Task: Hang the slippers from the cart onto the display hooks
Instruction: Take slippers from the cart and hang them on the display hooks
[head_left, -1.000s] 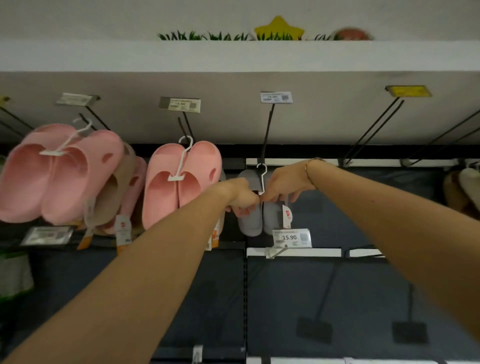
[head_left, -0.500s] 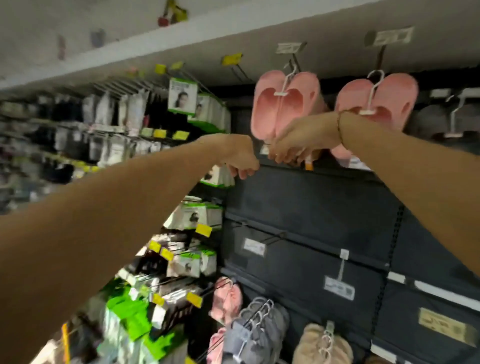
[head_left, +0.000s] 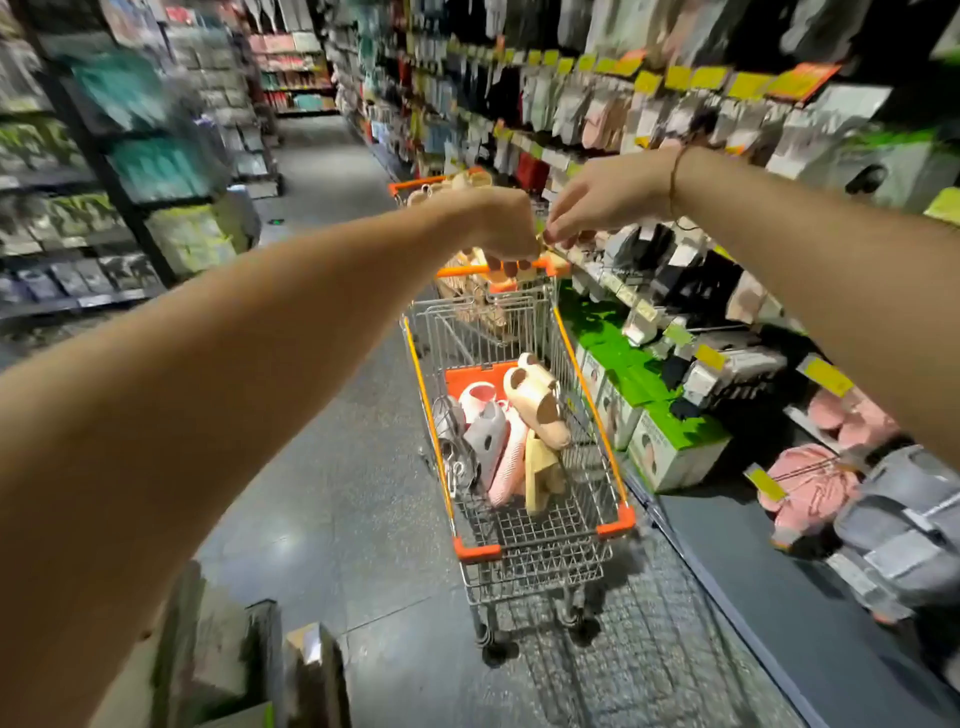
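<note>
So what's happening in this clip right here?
A person is restocking slippers in a shop aisle. Both arms are stretched out in front, the left hand and right hand close together at the fingertips; the frame is too blurred to tell whether they hold anything. Below them stands an orange-trimmed wire cart with several slippers piled inside, waiting to be hung. More goods hang on the shelves to the right.

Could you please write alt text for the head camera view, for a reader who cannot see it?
Two bare arms reach out, left hand and right hand meeting above a wire shopping cart holding loose slippers, in a shop aisle beside stocked shelves.
</note>
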